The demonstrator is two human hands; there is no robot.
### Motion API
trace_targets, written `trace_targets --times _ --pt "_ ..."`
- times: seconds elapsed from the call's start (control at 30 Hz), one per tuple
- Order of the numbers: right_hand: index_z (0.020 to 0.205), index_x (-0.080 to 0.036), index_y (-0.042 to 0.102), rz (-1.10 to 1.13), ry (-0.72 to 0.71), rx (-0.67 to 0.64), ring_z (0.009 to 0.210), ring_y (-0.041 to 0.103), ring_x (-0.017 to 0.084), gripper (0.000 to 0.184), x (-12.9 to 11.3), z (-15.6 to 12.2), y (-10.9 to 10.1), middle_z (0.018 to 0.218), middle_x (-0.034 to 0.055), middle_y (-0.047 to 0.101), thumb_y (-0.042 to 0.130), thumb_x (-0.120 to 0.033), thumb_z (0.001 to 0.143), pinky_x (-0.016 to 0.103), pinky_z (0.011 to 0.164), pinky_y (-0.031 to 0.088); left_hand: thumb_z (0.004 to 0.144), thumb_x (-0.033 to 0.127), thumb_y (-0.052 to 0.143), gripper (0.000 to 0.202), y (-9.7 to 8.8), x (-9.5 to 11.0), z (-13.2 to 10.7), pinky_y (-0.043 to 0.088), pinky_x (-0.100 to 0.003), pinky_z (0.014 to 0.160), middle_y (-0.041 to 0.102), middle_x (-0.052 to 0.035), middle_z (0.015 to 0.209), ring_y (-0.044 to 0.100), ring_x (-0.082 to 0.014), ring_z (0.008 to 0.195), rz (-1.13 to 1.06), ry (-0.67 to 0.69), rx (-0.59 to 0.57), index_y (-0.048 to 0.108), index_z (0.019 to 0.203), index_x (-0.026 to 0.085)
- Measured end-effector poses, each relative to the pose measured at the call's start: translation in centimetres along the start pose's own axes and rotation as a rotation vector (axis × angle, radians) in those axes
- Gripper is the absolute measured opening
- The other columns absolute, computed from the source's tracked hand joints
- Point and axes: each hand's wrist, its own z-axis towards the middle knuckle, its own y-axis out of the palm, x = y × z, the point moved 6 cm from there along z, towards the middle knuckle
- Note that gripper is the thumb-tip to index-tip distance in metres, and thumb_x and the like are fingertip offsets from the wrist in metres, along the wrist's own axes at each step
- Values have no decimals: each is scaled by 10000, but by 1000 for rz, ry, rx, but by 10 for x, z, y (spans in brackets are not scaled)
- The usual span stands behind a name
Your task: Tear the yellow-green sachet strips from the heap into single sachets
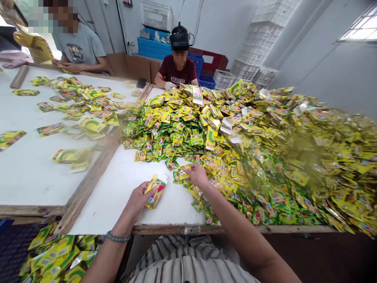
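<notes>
My left hand holds a small yellow and red carton above the white tabletop, its white end flap standing open toward the far side. To the right of it, my right hand has its fingers closed on a yellow sachet at the near edge of the heap. Green sachets lie just under and beside those fingers. Behind and to the right rises a large pile of yellow and green sachets, with open cartons lying on top.
A wooden divider runs along the table's left part. Beyond it lie several yellow cartons. Below left, a crate holds more cartons. Two people sit across the table, one in a maroon shirt, one in a grey shirt.
</notes>
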Motion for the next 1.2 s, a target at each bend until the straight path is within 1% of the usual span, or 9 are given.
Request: trace_targets --times 0.1,0.27,0.43,0.57,0.63,0.77,0.93,1.07,1.2 --pt "673 -183 575 -151 116 -64 496 541 148 261 -1 -5 13 526 -9 541 668 -411 758 231 480 337 560 442 823 505 3 -1 1 463 -225 577 723 -27 788 631 -148 617 -3 -9 2 647 936 154" --pt "665 -207 508 -203 -60 -103 558 450 128 213 -17 -14 25 563 -33 489 681 -306 741 227 516 277 561 444 824 566 -2 -3 2 496 -254 617 741 -36 834 664 -175 653 44 13 23 622 1020 182" --pt "643 -215 404 72 -64 -205 519 310 97 317 -11 -7 21 551 -77 352 666 -381 708 211 481 236 582 498 788 591 -7 -2 0 492 -264 643 748 -31 870 677 -203 716 163 15 -45 643 1054 172" --pt "712 -218 408 376 -183 -308 535 322 94 283 -23 -5 8 602 -73 363 624 -400 731 206 494 269 626 502 764 586 -4 -1 0 487 -257 663 753 -30 893 676 -199 742 197 -24 -130 651 1099 175" --pt "730 -214 426 404 -240 -372 537 326 93 265 -32 -7 3 611 -71 375 625 -389 741 207 499 270 650 482 759 565 1 0 -1 491 -257 703 751 -31 954 676 -198 790 180 -21 -183 654 1122 188" --pt "732 -200 468 278 -337 -484 561 342 94 215 -50 -15 -5 630 -64 407 619 -351 762 208 524 274 685 442 755 528 12 3 -6 497 -259 756 732 -29 1053 672 -191 851 98 -8 -289 655 1149 212" --pt "706 -178 489 79 -489 -611 624 374 98 129 -70 -24 -18 659 -53 451 593 -227 764 209 581 279 651 410 795 552 17 -3 -11 512 -272 740 739 -61 1023 680 -180 783 2 -106 -348 658 1130 173" --pt "678 -186 475 -107 -618 -652 602 332 95 132 -81 -27 -24 596 -68 406 581 -151 748 212 568 225 642 390 808 548 25 -9 -13 517 -261 724 746 -64 995 683 -166 754 -40 -148 -365 658 1119 164" --pt "670 -190 470 -110 -647 -616 604 341 95 143 -87 -29 -21 593 -69 396 572 -119 741 211 567 223 635 364 818 496 38 -6 -15 515 -236 715 752 -36 969 682 -152 761 -27 -94 -361 679 1073 177"
